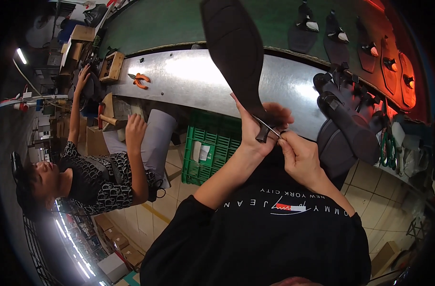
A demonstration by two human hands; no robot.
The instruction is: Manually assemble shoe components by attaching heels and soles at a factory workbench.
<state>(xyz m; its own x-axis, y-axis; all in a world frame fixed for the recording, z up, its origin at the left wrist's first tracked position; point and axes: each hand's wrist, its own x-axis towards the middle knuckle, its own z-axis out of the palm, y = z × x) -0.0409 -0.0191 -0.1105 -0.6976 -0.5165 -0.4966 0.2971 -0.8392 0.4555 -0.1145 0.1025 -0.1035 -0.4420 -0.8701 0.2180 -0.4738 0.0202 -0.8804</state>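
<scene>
In front of my chest, a black high-heeled shoe (236, 52) is held up with its sole facing me and its toe pointing away. My left hand (252, 136) is closed around its heel end, the short black heel (263, 134) showing by the palm. A thin metal rod-like tool (274, 131) is pinched between the thumb and fingers of my right hand (301, 155). Its shaft lies across the heel end of the shoe; the tip is hidden, so I cannot tell what it touches.
Orange-handled pliers (140, 81) and a wooden box (111, 66) lie left on the metal ledge (184, 71). Black shoes (356, 128) are piled right, near green-handled scissors (388, 145). Sandals (302, 42) stand on the green belt (165, 26). A green crate (212, 167) sits below; a co-worker (103, 176) is left.
</scene>
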